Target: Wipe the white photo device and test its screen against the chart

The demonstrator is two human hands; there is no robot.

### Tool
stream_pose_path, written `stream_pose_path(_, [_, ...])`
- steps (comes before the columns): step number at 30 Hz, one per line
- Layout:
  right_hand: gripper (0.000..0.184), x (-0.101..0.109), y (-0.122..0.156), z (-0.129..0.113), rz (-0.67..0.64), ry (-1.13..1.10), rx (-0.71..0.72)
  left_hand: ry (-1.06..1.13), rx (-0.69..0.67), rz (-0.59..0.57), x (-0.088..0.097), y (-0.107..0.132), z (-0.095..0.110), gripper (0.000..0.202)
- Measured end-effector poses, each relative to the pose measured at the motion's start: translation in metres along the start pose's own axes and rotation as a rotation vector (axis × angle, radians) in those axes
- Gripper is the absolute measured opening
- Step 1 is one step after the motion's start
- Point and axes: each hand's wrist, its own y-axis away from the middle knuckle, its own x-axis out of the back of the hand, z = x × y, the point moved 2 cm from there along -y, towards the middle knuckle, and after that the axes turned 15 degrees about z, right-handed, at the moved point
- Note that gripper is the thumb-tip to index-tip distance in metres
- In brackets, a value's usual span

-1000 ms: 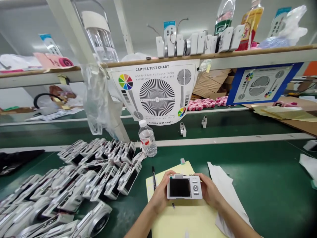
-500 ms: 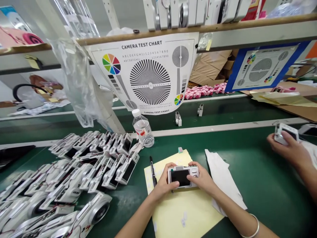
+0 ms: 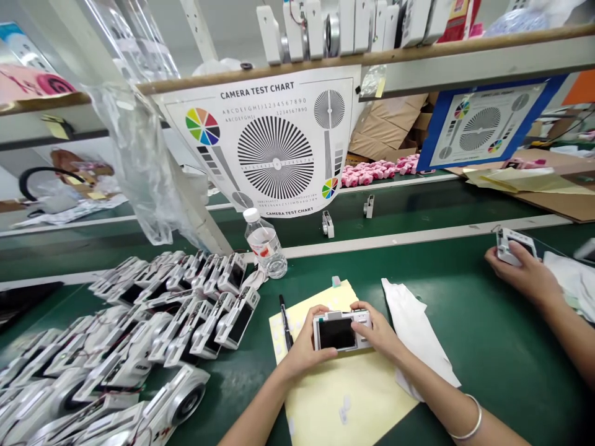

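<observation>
Between my two hands is a white digital camera (image 3: 338, 334), its dark screen facing me. My left hand (image 3: 307, 345) grips the camera's left end, thumb along the lower edge. On the other end, my right hand (image 3: 377, 329) is closed, its thumb at the screen's right side near the buttons. The camera is held over a yellow paper sheet (image 3: 325, 396). A black pen (image 3: 285, 323) lies along the sheet's left edge, and a white cloth or paper (image 3: 418, 334) lies to the right of my right hand.
Many white cameras (image 3: 186, 328) crowd the left of the green table. A water bottle (image 3: 266, 244) stands behind them. A camera test chart (image 3: 276, 148) hangs ahead from a shelf (image 3: 418, 59). At right, another person's hand (image 3: 530, 275) holds a similar camera (image 3: 514, 246).
My right thumb has shifted slightly right, off the screen toward its edge. My left thumb has slid lower. The view has moved a little, and the other person's hand appears farther left.
</observation>
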Motion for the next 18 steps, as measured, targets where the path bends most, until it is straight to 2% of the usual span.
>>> stream_pose_path(6, [0.034, -0.0013, -0.0018, 0.0020, 0.043, 0.001, -0.007, -0.256, -0.119, 0.017, -0.0031, 0.0049, 0.0004, 0.090])
stream_pose_path(9, [0.031, 0.0009, -0.0021, 0.0010, 0.027, -0.022, 0.010, -0.401, -0.174, 0.032, -0.0033, 0.0062, 0.0006, 0.080])
stream_pose_path(12, [0.028, 0.0037, -0.0018, -0.0007, -0.015, -0.059, 0.037, -0.453, -0.252, 0.069, -0.0034, 0.0059, 0.0020, 0.067])
stream_pose_path(18, [0.028, 0.0060, -0.0022, -0.0024, -0.022, -0.064, 0.078, -0.487, -0.389, 0.115, -0.0039, 0.0055, -0.0021, 0.066])
